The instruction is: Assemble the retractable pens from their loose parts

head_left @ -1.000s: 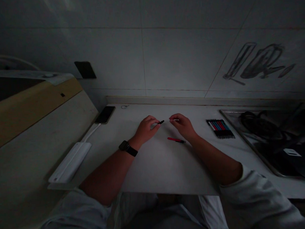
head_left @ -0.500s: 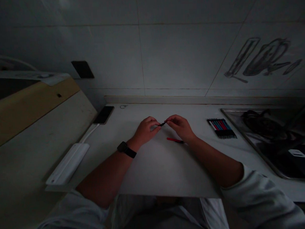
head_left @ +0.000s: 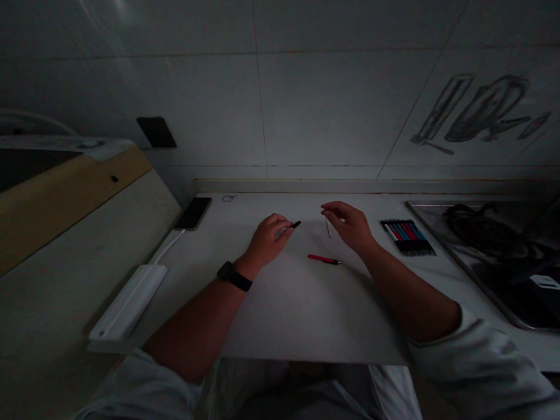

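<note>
My left hand, with a dark watch on its wrist, pinches a short black pen part between thumb and fingertips. To its right, my right hand is closed in a pinch over the counter. From its fingertips a thin pale rod, looking like a pen refill, points down toward the counter. In front of both hands lies a red pen with a black end and a light tip. It touches neither hand.
Right of my hands lies a set of coloured pens, beside a metal-edged hob. On the left are a phone, a white power strip and a small ring. A tiled wall closes off the back.
My right hand has moved right, away from the black part, and a thin pale rod now shows at its fingertips. My left hand keeps the black part in nearly the same place.
</note>
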{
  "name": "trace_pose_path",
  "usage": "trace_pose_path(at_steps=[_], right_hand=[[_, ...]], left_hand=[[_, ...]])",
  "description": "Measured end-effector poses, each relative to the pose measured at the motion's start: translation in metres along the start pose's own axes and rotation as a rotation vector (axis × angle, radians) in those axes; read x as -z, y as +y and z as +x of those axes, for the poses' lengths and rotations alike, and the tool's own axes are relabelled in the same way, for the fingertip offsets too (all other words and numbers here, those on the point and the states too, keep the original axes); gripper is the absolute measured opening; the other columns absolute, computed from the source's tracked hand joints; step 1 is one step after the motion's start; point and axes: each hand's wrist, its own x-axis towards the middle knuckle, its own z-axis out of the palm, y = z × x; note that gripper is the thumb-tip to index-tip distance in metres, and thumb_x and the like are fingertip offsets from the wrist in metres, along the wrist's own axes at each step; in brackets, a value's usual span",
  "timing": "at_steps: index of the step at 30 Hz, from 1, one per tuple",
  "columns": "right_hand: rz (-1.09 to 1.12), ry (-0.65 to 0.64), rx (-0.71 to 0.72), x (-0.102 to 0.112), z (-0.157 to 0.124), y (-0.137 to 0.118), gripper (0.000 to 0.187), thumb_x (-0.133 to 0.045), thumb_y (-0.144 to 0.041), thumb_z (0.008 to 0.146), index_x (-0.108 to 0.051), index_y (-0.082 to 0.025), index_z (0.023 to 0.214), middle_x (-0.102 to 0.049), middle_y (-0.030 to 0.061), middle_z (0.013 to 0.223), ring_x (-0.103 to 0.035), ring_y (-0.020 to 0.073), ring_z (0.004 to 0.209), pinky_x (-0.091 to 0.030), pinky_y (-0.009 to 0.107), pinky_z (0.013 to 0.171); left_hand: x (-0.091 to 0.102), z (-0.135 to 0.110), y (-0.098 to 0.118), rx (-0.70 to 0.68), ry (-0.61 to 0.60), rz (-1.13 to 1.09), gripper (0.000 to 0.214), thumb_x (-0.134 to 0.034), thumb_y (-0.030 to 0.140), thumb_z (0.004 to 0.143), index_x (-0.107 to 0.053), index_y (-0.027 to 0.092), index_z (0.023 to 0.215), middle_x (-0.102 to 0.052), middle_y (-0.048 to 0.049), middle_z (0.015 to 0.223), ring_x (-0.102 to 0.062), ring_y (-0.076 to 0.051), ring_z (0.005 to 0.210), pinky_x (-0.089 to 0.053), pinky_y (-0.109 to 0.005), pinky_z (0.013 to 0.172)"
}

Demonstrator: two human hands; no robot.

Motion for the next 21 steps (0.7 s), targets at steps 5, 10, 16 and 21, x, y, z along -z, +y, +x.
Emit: trace_pose_path(at_steps=[5,10,16,21], right_hand=[[-0.429,-0.210,0.016,0.027,0.005,0.033,0.024,-0.060,-0.030,0.098,-0.078,-0.024,0.112,-0.078,0.0070,0.111,-0.073,0.0232,0.096,-0.057,0.038,0.091],[-0.638,-0.405,0.008,0.022,0.001,0.047,0.035,-0.056,-0.018,0.097,-0.075,-0.024,0.126,-0.074,0.0087,0.124,-0.069,0.0235,0.108,-0.053,0.036,0.098],[-0.719,-0.520,0.116,0.019,0.003,0.050,0.023,-0.060,-0.021,0.096,-0.080,-0.023,0.106,-0.072,0.0102,0.119,-0.064,0.0244,0.111,-0.047,0.036,0.103],[-0.763,-0.463,0.210,0.014,-0.002,0.042,0.018,-0.057,-0.018,0.098,-0.075,-0.019,0.101,-0.073,0.0134,0.106,-0.065,0.0246,0.097,-0.050,0.036,0.088]], left_hand=[[0.000,0.001,-0.004,0.003,0.023,0.026,0.015,-0.058,0.026,0.102,-0.071,0.020,0.106,-0.067,-0.0078,0.107,-0.065,-0.021,0.103,-0.056,-0.039,0.094],[0.000,0.000,-0.002,0.024,0.012,0.028,0.012,-0.060,0.026,0.101,-0.070,0.020,0.104,-0.067,-0.0071,0.106,-0.065,-0.021,0.102,-0.055,-0.039,0.094],[-0.001,0.000,-0.001,0.033,-0.002,0.034,0.011,-0.060,0.026,0.100,-0.070,0.020,0.103,-0.066,-0.0069,0.106,-0.065,-0.020,0.102,-0.055,-0.039,0.094],[0.001,0.000,-0.003,0.030,-0.011,0.055,0.008,-0.065,0.025,0.098,-0.070,0.020,0.100,-0.068,-0.0065,0.104,-0.065,-0.021,0.100,-0.054,-0.039,0.092]])
